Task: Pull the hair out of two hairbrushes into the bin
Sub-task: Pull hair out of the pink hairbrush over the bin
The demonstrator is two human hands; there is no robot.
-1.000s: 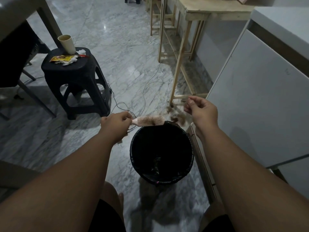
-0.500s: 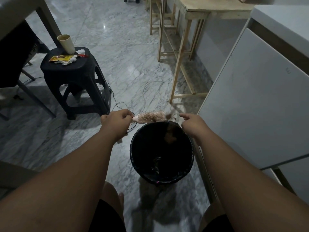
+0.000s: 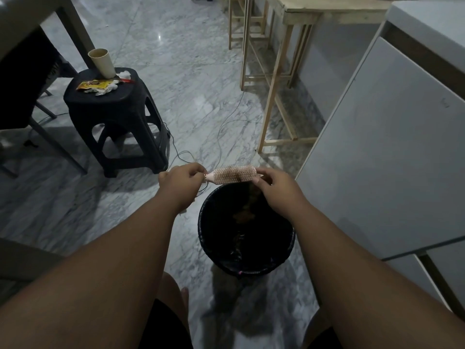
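Note:
A pink round hairbrush point(image 3: 232, 174) lies level just above the far rim of a black bin point(image 3: 289, 244) lined with a dark bag. My left hand point(image 3: 180, 183) grips the brush by its handle. My right hand point(image 3: 275, 188) is at the brush's right end, with its fingers pinched on a dark tuft of hair point(image 3: 247, 184) that hangs from the bristles over the bin. A brownish clump of hair point(image 3: 242, 213) lies inside the bin. A second brush is not in view.
A black plastic stool point(image 3: 113, 114) stands at the left with a paper cup point(image 3: 102, 62) and wrappers on it. Thin cables point(image 3: 221, 137) cross the marble floor. A white cabinet point(image 3: 392, 152) is close on the right, with wooden table legs point(image 3: 269, 102) behind.
My right hand pulled a clump of hair up and to the right, let it fall into the bin, then came back to the brush's end. My left hand kept the brush over the bin.

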